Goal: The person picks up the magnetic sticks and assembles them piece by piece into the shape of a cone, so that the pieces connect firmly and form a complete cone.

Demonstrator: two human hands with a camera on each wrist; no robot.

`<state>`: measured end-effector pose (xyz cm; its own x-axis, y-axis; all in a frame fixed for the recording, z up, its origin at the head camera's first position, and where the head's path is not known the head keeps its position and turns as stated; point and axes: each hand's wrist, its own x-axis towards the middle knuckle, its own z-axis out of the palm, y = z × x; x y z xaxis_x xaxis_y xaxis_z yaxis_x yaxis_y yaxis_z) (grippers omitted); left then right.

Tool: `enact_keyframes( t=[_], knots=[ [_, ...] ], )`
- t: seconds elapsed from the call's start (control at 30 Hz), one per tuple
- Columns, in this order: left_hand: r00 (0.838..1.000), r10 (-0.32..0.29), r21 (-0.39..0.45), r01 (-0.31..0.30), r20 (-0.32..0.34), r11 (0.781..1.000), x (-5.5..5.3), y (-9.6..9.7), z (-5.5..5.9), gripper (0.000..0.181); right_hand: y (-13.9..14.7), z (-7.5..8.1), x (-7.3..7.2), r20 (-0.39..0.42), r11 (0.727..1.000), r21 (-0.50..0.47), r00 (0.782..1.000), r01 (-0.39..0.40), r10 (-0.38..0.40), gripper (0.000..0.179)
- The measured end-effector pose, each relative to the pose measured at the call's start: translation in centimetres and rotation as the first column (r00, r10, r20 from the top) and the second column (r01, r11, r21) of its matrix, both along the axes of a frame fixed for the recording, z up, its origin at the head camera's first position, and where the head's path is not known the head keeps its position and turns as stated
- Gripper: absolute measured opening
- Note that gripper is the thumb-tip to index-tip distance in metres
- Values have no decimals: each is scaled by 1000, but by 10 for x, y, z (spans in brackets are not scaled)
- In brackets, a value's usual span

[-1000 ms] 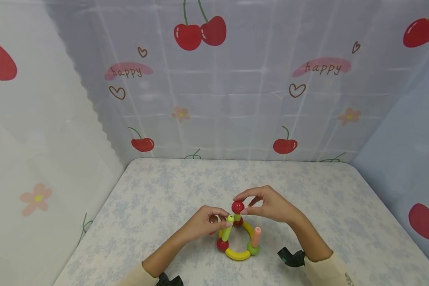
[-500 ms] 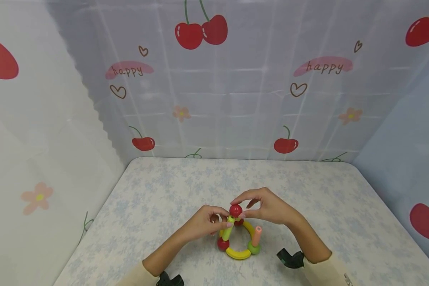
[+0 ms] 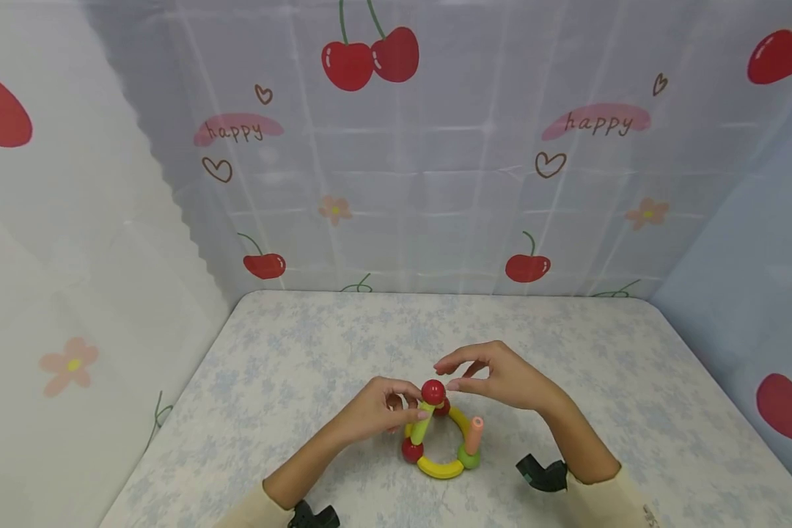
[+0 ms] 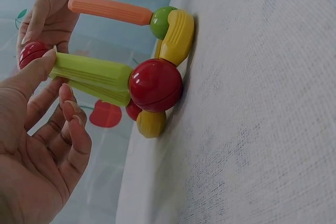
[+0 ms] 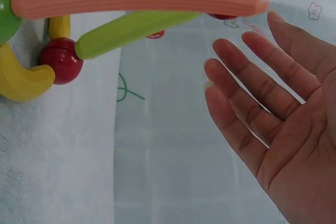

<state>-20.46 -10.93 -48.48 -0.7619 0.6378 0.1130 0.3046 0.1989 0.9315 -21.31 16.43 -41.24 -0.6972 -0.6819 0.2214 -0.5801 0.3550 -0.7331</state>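
In the head view, my left hand (image 3: 375, 412) pinches the upper end of a light green stick (image 3: 422, 425) between thumb and fingers. A glossy red ball (image 3: 433, 391) sits on top of this stick. The stick's foot stands in a lower red ball (image 3: 412, 451) of a ring on the table. From the left wrist view, a second green stick (image 4: 102, 94) runs close behind the first, toward the top ball. My right hand (image 3: 498, 375) hovers just right of the top ball, fingers relaxed and holding nothing. Its spread fingers (image 5: 257, 93) show in the right wrist view.
Yellow curved pieces (image 3: 440, 469) link the ring's balls, including a green ball (image 3: 468, 459) and a back red ball (image 3: 443, 409). An orange stick (image 3: 475, 435) stands upright in the green ball. The patterned table (image 3: 303, 345) meets a cherry-print curtain (image 3: 396, 220) behind.
The top red ball has come down leftward onto the green stick. My right hand has let go of it and drawn back to the right. The left hand keeps its pinch.
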Motion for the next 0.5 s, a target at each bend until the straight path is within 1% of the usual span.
enact_keyframes(
  t=[0.13, 0.23, 0.3, 0.37, 0.43, 0.5],
  knots=[
    [999, 37, -3, -37, -6, 999, 0, -2, 2, 17, 11, 6, -2, -14, 997, 13, 997, 71, -71, 25],
    [997, 68, -5, -68, -36, 998, -1, -4, 5, 21, 19, 8, -1, -26, 996, 23, 996, 91, -91, 22],
    [995, 85, 0, -85, -54, 996, -2, -6, 7, 25, 26, 8, 2, -17, 996, 28, 996, 88, -87, 21],
    [994, 89, 10, -88, -57, 996, -3, -7, 9, 29, 34, 7, 6, 13, 997, 35, 998, 63, -64, 22],
    [995, 83, 26, -82, -55, 996, -3, -8, 11, 32, 42, 4, 11, 70, 999, 38, 997, 25, -28, 24],
    [996, 72, 38, -70, -55, 997, -4, -9, 13, 34, 48, 0, 16, 127, 999, 40, 992, -10, 4, 27]
  ],
)
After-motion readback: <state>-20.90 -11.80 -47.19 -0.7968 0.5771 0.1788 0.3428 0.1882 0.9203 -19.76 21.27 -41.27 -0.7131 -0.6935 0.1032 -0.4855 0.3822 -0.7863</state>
